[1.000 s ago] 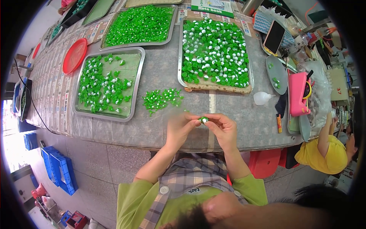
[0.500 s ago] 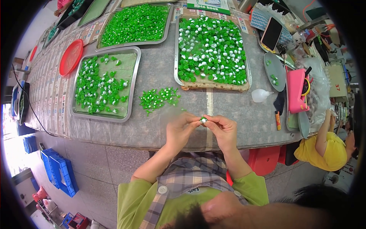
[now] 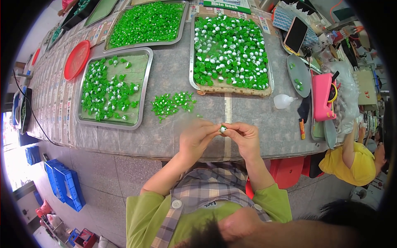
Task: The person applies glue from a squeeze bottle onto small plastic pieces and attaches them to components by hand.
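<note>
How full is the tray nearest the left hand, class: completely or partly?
Partly full: green-and-white pieces cover much of the tray, but its greenish base shows at upper right.

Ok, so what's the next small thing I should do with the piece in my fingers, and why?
I'd probably give the green-and-white piece one gentle press before letting go: the fingertips of your left hand and right hand both pinch it, and it shows too small to tell whether its white and green parts sit tight.
</note>
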Available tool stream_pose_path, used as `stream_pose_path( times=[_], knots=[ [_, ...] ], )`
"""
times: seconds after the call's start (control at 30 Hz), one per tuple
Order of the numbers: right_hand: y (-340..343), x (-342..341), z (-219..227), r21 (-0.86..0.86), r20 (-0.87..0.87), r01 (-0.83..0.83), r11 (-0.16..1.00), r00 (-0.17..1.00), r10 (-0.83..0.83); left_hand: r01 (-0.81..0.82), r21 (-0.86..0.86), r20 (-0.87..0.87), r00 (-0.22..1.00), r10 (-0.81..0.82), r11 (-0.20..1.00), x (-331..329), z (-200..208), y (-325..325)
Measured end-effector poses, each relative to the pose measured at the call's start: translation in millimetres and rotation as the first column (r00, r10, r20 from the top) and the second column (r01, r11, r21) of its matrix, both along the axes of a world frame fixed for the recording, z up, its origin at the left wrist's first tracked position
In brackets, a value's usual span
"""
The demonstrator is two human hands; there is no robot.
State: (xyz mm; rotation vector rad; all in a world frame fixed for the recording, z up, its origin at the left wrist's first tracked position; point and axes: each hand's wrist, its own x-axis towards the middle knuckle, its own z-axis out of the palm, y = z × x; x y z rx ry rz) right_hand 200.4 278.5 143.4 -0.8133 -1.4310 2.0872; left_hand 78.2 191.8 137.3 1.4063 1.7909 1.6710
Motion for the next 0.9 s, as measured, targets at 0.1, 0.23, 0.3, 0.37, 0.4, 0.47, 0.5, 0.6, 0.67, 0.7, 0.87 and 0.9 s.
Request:
stream_pose_path(
  times=[0.1,0.23,0.3,0.37,0.4,0.47,0.5,0.6,0.67,0.7,0.87,0.9],
  knots=[
    [0.3,0.7,5.1,0.0,0.048,-0.023,1.0,0.999,0.023,0.01,-0.001,-0.089,0.996,-0.01,1.0,0.8,-0.4,-1.4],
    [4.2,0.8,6.5,-0.09,0.023,-0.036,0.995,0.999,0.038,0.051,-0.013,-0.087,0.995,-0.052,0.999,-0.6,0.2,0.3],
    [8.6,2.4,4.4,-0.106,0.024,-0.032,0.994,0.999,0.035,0.085,-0.031,-0.126,0.988,-0.088,0.996,-4.2,6.1,2.5],
    [10.9,2.6,3.9,-0.12,0.022,-0.031,0.992,0.999,0.034,0.115,-0.048,-0.166,0.978,-0.122,0.992,-6.8,7.4,4.3],
    [11.4,2.1,4.1,-0.129,0.031,-0.04,0.991,0.999,0.044,0.108,-0.041,-0.211,0.971,-0.115,0.993,-7.7,6.1,5.0],
    [11.3,1.8,4.3,-0.137,0.038,-0.048,0.989,0.998,0.054,0.103,-0.033,-0.256,0.961,-0.108,0.994,-7.8,6.0,5.6],
    [11.0,1.7,4.0,-0.142,0.032,-0.044,0.989,0.998,0.049,0.096,-0.031,-0.267,0.958,-0.101,0.995,-7.7,6.5,5.7],
    [10.2,1.8,3.5,-0.146,0.023,-0.04,0.988,0.999,0.044,0.097,-0.03,-0.276,0.956,-0.102,0.995,-7.3,4.9,5.2],
    [9.6,1.9,2.2,-0.145,0.021,-0.04,0.989,0.999,0.043,0.106,-0.031,-0.272,0.956,-0.11,0.994,-7.0,4.4,5.5],
    [9.1,2.1,0.7,-0.153,0.017,-0.029,0.988,0.999,0.032,0.098,-0.023,-0.29,0.952,-0.1,0.995,-6.7,4.7,6.3],
    [3.9,1.3,-3.6,-0.187,0.035,-0.003,0.982,0.999,0.01,0.077,-0.034,-0.343,0.936,-0.084,0.996,-5.1,0.3,3.7],
    [2.9,1.5,-4.8,-0.191,0.042,0.003,0.982,0.999,0.005,0.068,-0.034,-0.324,0.943,-0.075,0.997,-3.8,-0.3,3.0]
  ],
)
